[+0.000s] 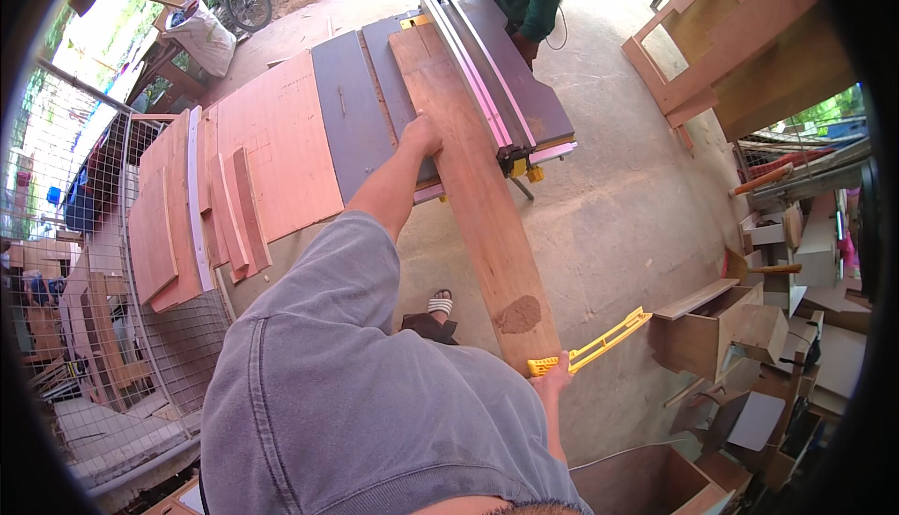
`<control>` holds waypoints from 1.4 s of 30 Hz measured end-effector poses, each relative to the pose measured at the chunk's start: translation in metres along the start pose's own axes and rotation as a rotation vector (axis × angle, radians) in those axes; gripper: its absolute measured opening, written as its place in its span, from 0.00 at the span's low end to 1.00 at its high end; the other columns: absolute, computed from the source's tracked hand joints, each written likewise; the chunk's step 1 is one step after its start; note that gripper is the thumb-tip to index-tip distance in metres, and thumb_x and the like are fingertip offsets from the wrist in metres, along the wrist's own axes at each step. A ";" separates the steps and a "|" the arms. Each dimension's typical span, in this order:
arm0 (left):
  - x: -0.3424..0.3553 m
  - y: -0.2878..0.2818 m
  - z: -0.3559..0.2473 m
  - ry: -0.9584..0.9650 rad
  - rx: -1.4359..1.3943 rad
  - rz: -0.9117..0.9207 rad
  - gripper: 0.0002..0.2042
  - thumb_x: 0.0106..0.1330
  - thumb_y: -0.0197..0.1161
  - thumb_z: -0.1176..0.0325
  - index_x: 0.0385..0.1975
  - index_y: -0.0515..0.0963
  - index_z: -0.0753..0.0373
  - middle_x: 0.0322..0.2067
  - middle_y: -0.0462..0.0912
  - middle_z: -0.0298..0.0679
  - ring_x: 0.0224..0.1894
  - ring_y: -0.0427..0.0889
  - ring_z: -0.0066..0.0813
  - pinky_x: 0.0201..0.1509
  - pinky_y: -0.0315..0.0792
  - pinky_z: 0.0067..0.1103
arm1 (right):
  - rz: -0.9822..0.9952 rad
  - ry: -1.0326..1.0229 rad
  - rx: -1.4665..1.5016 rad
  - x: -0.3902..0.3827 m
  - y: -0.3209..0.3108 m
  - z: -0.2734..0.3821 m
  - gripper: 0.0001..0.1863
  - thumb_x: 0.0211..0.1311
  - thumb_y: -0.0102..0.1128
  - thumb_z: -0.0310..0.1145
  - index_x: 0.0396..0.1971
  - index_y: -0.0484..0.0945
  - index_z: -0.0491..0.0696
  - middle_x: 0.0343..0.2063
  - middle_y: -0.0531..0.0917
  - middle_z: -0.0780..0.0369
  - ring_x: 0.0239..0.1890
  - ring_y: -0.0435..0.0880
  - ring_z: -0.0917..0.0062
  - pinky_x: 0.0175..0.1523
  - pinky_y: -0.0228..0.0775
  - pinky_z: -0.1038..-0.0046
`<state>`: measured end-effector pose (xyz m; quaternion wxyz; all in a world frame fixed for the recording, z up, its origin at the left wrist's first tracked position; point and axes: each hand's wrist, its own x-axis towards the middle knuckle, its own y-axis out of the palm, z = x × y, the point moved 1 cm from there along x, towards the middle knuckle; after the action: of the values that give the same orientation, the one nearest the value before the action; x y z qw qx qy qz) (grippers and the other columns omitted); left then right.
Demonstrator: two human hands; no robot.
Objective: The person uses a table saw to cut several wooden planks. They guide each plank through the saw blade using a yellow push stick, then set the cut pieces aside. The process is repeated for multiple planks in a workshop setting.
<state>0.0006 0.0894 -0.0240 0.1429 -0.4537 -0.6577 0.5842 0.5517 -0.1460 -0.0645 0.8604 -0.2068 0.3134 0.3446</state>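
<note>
A long brown wooden board (476,192) lies on the grey table saw (342,94), its near part reaching out past the table's edge toward me. It runs alongside the saw's metal rip fence (468,70). A dark round patch (518,315) marks the board near its close end. My left hand (424,131) is closed on the board's left edge, over the saw table. At the near end, my right hand (554,376) is closed around a yellow push stick (609,339), which juts out to the right; part of this grip is hidden.
A plywood-topped surface (267,145) adjoins the saw on the left, with loose wood strips (239,211) on it. A person in a dark green sleeve (543,0) stands beyond the saw. Wooden boxes (730,332) and offcuts crowd the right; a wire mesh fence (103,328) stands left.
</note>
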 end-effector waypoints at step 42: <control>0.012 -0.013 0.005 0.017 -0.011 0.010 0.46 0.59 0.69 0.69 0.69 0.49 0.89 0.49 0.85 0.61 0.55 0.86 0.51 0.55 0.81 0.35 | 0.020 0.011 0.025 -0.006 0.022 0.001 0.24 0.68 0.63 0.36 0.58 0.68 0.45 0.44 0.80 0.56 0.41 0.85 0.63 0.40 0.82 0.55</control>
<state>-0.0148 0.0969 -0.0181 0.1431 -0.4625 -0.6574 0.5775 0.5324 -0.1330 -0.0628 0.8577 -0.1945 0.3245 0.3481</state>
